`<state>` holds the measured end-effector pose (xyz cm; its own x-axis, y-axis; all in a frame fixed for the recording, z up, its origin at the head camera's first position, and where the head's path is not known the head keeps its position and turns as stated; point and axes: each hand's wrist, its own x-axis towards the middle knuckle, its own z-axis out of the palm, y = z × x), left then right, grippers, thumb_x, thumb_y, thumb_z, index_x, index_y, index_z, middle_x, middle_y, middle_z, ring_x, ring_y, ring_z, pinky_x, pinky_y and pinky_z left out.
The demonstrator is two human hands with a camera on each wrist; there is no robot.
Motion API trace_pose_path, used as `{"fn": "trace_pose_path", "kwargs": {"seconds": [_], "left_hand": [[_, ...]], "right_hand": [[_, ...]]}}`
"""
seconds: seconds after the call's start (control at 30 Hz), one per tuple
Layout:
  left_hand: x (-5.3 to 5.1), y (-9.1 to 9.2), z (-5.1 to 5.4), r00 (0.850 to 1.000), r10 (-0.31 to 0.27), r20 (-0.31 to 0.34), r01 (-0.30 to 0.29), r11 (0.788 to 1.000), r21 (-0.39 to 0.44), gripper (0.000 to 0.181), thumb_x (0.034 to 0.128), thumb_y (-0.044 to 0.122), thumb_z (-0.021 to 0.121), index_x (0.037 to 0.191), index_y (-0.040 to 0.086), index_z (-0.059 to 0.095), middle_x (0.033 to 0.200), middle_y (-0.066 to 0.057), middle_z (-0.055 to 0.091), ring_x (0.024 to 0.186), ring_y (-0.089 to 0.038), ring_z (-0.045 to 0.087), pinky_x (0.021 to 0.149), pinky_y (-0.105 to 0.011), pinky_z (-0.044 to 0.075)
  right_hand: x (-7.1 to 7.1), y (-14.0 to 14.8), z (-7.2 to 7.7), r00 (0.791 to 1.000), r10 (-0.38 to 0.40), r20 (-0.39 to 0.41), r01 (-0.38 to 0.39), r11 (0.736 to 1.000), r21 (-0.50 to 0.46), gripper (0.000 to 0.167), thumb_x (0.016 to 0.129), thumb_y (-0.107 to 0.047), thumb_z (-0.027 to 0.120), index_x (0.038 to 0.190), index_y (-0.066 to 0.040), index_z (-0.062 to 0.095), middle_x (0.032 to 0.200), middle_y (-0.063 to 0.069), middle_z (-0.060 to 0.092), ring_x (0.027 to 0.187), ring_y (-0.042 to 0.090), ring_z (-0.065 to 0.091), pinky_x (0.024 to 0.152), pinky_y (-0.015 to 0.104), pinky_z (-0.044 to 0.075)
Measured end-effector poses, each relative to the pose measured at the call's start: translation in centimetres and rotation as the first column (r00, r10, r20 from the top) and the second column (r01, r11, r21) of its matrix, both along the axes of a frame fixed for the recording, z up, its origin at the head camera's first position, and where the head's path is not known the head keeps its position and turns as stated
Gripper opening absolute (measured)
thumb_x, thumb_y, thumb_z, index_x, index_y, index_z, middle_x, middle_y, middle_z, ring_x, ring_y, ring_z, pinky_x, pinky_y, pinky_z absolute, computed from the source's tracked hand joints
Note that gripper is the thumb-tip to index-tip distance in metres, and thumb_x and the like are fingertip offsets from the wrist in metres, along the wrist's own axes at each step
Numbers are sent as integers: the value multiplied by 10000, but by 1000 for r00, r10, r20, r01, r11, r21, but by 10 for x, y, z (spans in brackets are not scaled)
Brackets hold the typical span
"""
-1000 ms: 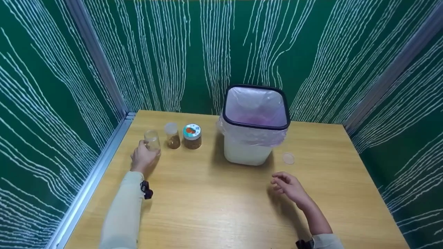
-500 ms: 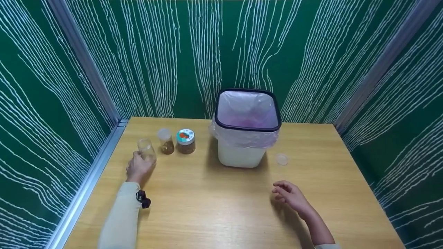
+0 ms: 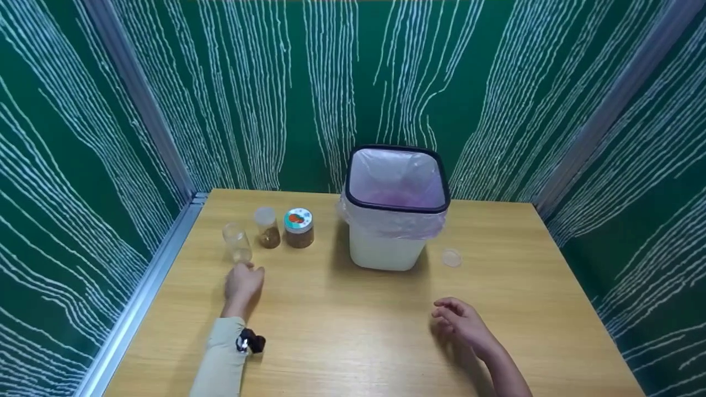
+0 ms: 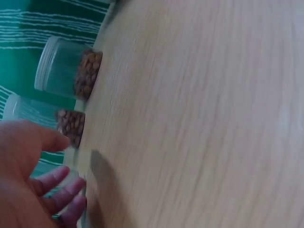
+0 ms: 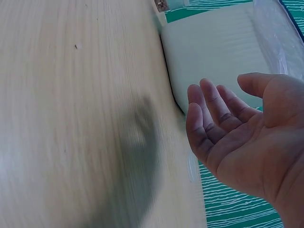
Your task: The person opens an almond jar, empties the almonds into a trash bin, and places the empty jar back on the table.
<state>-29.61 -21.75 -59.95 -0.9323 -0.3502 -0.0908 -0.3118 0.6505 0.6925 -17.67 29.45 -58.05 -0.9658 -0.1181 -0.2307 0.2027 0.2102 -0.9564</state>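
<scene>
My left hand (image 3: 244, 282) is just in front of an empty-looking clear jar (image 3: 237, 242) that stands upright on the table. In the left wrist view its thumb (image 4: 52, 140) and fingers (image 4: 64, 194) are apart, with nothing between them. Whether a fingertip still touches the jar is hard to tell. Right of that jar stand a slim clear jar (image 3: 268, 229) partly filled with brown bits and a wider jar (image 3: 299, 234) with a printed lid, also holding brown bits. My right hand (image 3: 460, 321) hovers over the table at the right, fingers loosely bent, holding nothing.
A white trash bin (image 3: 386, 248) with a black rim and a pinkish plastic liner stands at the back centre. A small clear round disc (image 3: 452, 257) lies to its right. Green walls with white lines surround the wooden table (image 3: 353, 342).
My left hand has let go of the empty clear jar and drawn back toward me, leaving it standing. My right hand stays about where it was. The head view has shifted slightly.
</scene>
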Motion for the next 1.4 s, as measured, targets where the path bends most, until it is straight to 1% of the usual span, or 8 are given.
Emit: {"fn": "trace_pose_path", "kwargs": {"seconds": [0.13, 0.27, 0.4, 0.57, 0.83, 1.07, 1.23, 1.4], "left_hand": [[-15, 16, 0, 995, -64, -82, 77, 983, 166, 539, 912, 262, 586, 1368, -2, 471, 1325, -226, 524, 1219, -384, 482, 1010, -494, 380], [-26, 26, 0, 987, -112, -119, 135, 967, 214, 664, 923, 213, 584, 1457, -61, 302, 1448, -284, 373, 1330, -414, 351, 1088, -494, 297], [-36, 29, -4, 980, -124, -156, 159, 959, 237, 759, 919, 169, 597, 1499, -65, 167, 1520, -283, 243, 1390, -399, 244, 1129, -474, 224], [-48, 27, -7, 969, -119, -216, 168, 959, 227, 814, 911, 125, 604, 1499, -78, 80, 1531, -313, 161, 1405, -408, 190, 1145, -467, 176], [-63, 24, -10, 952, -128, -277, 183, 967, 180, 810, 881, 74, 608, 1496, -72, 102, 1486, -337, 250, 1366, -428, 274, 1124, -481, 227], [-71, 23, -12, 957, -141, -254, 196, 959, 205, 836, 918, 104, 572, 1522, -22, 7, 1532, -302, 168, 1402, -413, 202, 1134, -486, 198], [-71, 27, -14, 962, -95, -255, 141, 976, 168, 809, 889, 130, 636, 1501, -41, 135, 1454, -332, 268, 1341, -452, 288, 1097, -521, 259], [-73, 32, -16, 967, -115, -226, 152, 976, 154, 831, 890, 202, 646, 1502, -31, 134, 1449, -328, 276, 1340, -444, 294, 1095, -522, 262]], "right_hand": [[0, -1, -2, 1000, -17, 2, 17, 1000, 8, 440, 993, -237, 558, 1288, 80, 487, 1098, 167, 615, 974, 285, 580, 746, 336, 514], [2, -2, -3, 1000, -20, 13, 21, 1000, -7, 398, 994, -207, 554, 1268, 79, 507, 1079, 161, 630, 967, 289, 588, 740, 346, 515], [5, -4, 0, 999, -14, 32, 15, 999, -29, 362, 998, -142, 535, 1257, 108, 499, 1071, 201, 626, 953, 331, 585, 738, 384, 523], [7, -3, -4, 999, -15, 36, 16, 999, -38, 379, 995, -156, 545, 1259, 111, 495, 1074, 202, 627, 949, 313, 589, 704, 348, 524], [11, -3, -18, 999, -4, 39, 7, 996, -92, 458, 986, -209, 564, 1275, 132, 462, 1061, 171, 622, 872, 237, 594, 671, 282, 517], [19, -6, -26, 996, 10, 90, 12, 970, -243, 440, 986, -146, 552, 1257, 167, 404, 998, 135, 582, 743, 115, 499, 585, 172, 438], [24, -5, -32, 996, 16, 85, 3, 978, -211, 421, 995, -176, 547, 1243, 147, 440, 984, 135, 620, 791, 168, 573, 622, 213, 482], [26, -2, -31, 996, 13, 88, 7, 975, -223, 405, 1001, -201, 545, 1232, 121, 462, 974, 130, 640, 810, 194, 605, 656, 259, 508]]}}
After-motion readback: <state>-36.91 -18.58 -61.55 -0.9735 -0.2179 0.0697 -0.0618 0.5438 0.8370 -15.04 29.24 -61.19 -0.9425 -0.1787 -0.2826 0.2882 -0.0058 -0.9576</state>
